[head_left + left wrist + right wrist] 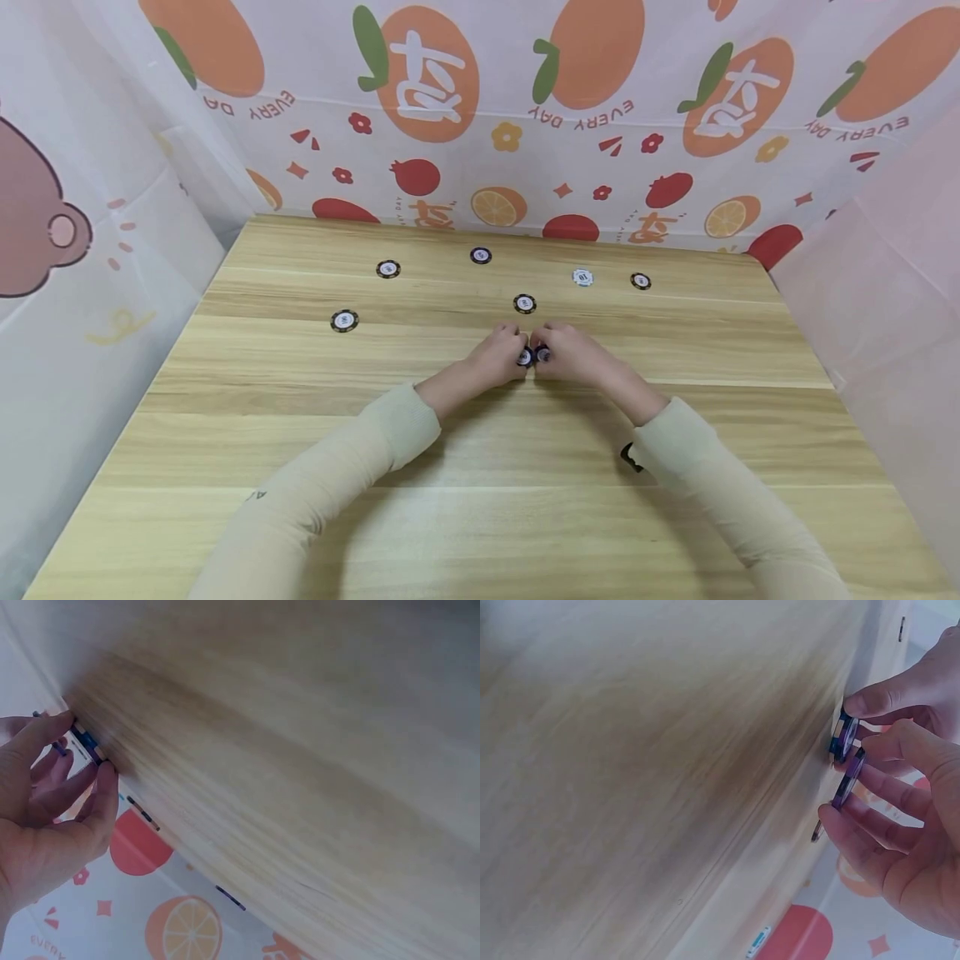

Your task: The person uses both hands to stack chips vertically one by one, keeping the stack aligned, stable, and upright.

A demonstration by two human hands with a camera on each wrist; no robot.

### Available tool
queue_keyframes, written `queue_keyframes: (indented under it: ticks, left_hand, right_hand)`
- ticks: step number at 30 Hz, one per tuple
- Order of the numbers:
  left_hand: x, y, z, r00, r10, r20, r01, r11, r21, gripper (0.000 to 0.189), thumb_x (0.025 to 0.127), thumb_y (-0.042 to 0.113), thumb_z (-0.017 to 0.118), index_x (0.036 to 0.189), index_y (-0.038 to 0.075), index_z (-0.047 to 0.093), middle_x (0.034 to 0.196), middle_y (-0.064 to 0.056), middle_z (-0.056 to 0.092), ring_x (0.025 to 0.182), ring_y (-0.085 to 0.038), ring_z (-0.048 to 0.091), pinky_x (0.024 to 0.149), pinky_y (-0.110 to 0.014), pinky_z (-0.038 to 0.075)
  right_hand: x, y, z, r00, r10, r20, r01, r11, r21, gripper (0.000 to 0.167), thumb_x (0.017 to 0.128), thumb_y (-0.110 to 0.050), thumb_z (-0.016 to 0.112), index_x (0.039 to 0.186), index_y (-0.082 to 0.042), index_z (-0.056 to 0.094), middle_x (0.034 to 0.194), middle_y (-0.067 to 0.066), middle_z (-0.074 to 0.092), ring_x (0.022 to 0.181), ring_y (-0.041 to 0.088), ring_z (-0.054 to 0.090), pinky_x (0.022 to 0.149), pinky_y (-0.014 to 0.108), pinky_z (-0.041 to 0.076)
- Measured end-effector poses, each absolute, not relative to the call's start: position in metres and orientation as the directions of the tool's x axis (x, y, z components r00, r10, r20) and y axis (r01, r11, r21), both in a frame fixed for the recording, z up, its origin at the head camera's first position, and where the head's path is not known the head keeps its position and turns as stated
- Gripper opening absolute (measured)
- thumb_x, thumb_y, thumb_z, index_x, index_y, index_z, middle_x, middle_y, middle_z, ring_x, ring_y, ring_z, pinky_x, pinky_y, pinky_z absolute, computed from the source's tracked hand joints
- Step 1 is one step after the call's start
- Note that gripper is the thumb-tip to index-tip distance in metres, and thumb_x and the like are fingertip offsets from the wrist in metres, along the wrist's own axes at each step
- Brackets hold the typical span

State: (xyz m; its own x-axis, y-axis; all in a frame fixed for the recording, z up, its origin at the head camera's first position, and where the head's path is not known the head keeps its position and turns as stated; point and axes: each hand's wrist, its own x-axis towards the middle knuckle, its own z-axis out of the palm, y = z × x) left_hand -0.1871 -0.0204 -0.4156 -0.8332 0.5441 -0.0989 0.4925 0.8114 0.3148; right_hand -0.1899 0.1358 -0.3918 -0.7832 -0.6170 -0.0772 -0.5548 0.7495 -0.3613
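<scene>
Near the middle of the wooden table, my two hands meet over dark poker chips. My left hand (498, 355) grips a dark poker chip (524, 357) by its edges between thumb and fingers; in the right wrist view this chip (844, 736) looks thick, like a small stack low at the tabletop. The right hand (572, 355) pinches another poker chip (543, 355), which shows purple and black on its rim (848, 778) and is tilted close beside the left hand's chip. Just beyond the hands lies a black poker chip (525, 303).
Farther back lie black chips (481, 255), (388, 268) and a white chip (582, 277), with a dark chip (641, 281) to its right. Another black chip (345, 321) lies at left. Fruit-printed curtain (465, 167) borders the wooden table (480, 517). A small black piece (632, 457) shows at the right cuff.
</scene>
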Motion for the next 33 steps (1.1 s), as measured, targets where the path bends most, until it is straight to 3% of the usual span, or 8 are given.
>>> queue_keyframes:
  ticks: [6,14,24,33]
  left_hand:
    - [-0.185,-0.024,-0.415,-0.846,0.523,-0.099,0.464,0.816,0.346,0.039,0.076,0.015,0.073,0.106,-0.006,0.058,0.101,-0.015,0.051,0.094,-0.026,0.049,0.082,-0.032,0.044]
    - [-0.183,-0.032,-0.419,-0.848,0.53,0.012,0.502,0.795,0.34,0.027,0.073,0.015,0.075,0.087,-0.003,0.06,0.083,-0.012,0.051,0.08,-0.027,0.051,0.071,-0.035,0.045]
    - [-0.184,-0.033,-0.42,-0.856,0.517,0.014,0.49,0.803,0.339,0.026,0.075,0.014,0.075,0.086,-0.004,0.06,0.08,-0.013,0.051,0.078,-0.027,0.051,0.07,-0.035,0.044]
    - [-0.182,-0.033,-0.419,-0.84,0.533,0.097,0.531,0.773,0.347,0.024,0.072,0.012,0.075,0.08,-0.005,0.06,0.075,-0.013,0.05,0.073,-0.027,0.051,0.066,-0.036,0.045]
  right_hand:
    - [-0.191,0.133,-0.392,-0.791,-0.603,-0.106,-0.533,0.763,-0.366,0.028,0.071,-0.008,0.069,0.098,-0.004,0.063,0.094,0.007,0.055,0.08,0.018,0.052,0.069,0.03,0.045]
    - [-0.192,0.131,-0.393,-0.788,-0.608,-0.098,-0.542,0.76,-0.359,0.029,0.071,-0.008,0.069,0.099,-0.004,0.063,0.095,0.007,0.055,0.078,0.018,0.052,0.068,0.03,0.045]
    - [-0.193,0.122,-0.395,-0.78,-0.624,-0.051,-0.572,0.744,-0.346,0.029,0.073,-0.007,0.07,0.099,-0.002,0.06,0.095,0.009,0.056,0.081,0.019,0.052,0.069,0.03,0.045]
    - [-0.195,0.117,-0.4,-0.754,-0.657,-0.008,-0.609,0.703,-0.366,0.029,0.072,-0.009,0.071,0.096,0.0,0.057,0.09,0.008,0.056,0.081,0.018,0.051,0.07,0.029,0.044]
